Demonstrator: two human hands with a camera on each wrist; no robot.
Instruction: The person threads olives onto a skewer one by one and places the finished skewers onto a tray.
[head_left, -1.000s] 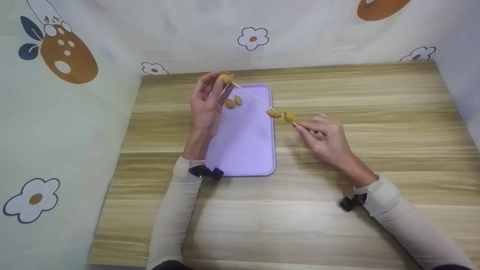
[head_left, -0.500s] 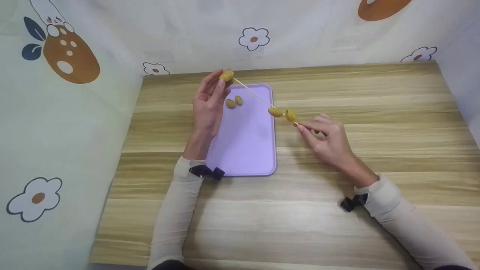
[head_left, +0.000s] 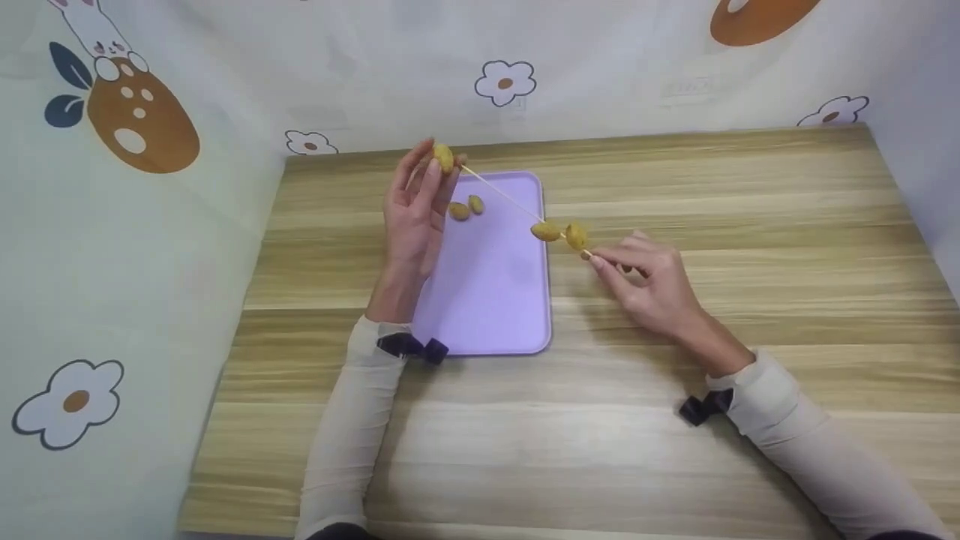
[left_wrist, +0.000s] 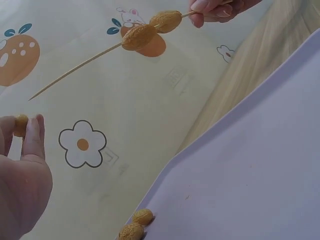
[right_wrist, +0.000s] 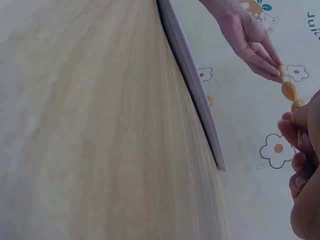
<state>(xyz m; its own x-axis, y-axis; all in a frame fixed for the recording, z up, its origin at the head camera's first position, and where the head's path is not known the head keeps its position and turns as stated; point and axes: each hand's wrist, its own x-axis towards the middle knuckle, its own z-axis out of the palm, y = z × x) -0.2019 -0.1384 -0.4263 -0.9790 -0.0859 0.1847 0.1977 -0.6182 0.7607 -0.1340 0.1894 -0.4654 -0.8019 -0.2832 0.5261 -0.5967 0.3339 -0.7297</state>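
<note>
While the right hand [head_left: 649, 281] hovers to the right of the purple tray [head_left: 491, 292], its thumb and forefinger are clamped on the thin skewer [left_wrist: 100, 57] near its lower right end. And look at that line: the long axis runs slantwise over the tray's right rim and across its far part, bare tip aimed away and leftward, straight toward the left hand [head_left: 415, 214] at the tray's far left corner! Those left fingers are pinched on an oval piece [head_left: 443, 158], tip and piece near each other, apart. Up by the gripping fingers, the inner threaded piece [head_left: 576, 236] sits just right of the tray, the outer threaded piece [head_left: 546, 232] over its right rim. Two loose pieces [head_left: 459, 211] lie side by side on the tray's far end.
</note>
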